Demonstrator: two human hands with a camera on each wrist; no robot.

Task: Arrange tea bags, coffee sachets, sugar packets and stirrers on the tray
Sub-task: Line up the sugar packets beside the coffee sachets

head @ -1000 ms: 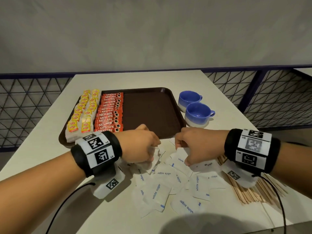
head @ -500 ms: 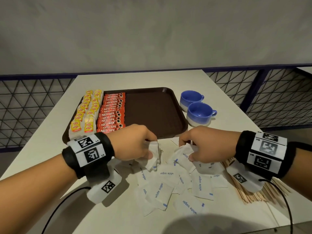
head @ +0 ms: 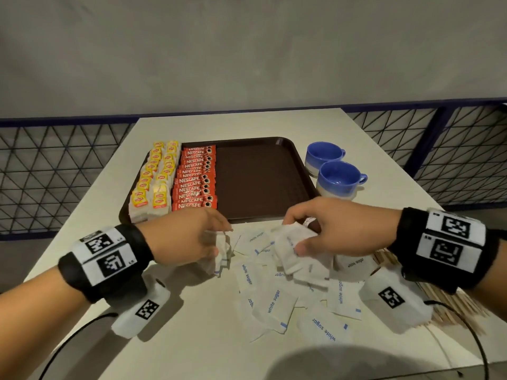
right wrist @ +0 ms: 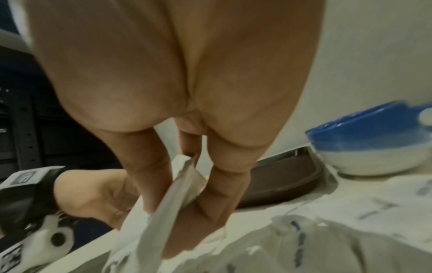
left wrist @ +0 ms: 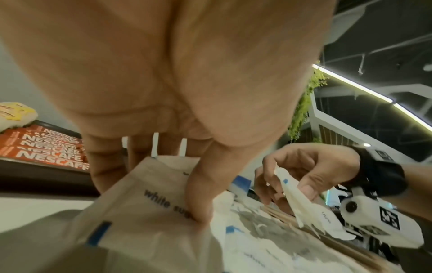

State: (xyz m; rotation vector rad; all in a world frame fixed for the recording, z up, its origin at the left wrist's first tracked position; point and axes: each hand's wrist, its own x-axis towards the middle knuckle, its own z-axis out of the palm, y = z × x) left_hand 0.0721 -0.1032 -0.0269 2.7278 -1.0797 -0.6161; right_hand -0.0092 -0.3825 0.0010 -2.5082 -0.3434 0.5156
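We see two blue cups (head: 333, 171) side by side on the white tabletop (head: 192, 338), a dark mesh railing (head: 55, 176) and grey wall (head: 247, 50) behind.

You are in what looks like an office or café-style break area. Ahead of your hands a pale table (head: 247, 124) meets a plain grey wall (head: 247, 50), with dark blue mesh railing (head: 452, 149) on both sides. Past your right hand, the left wrist view shows an exposed dark ceiling (left wrist: 385, 46), a strip light (left wrist: 350, 83) and hanging greenery (left wrist: 304, 103).
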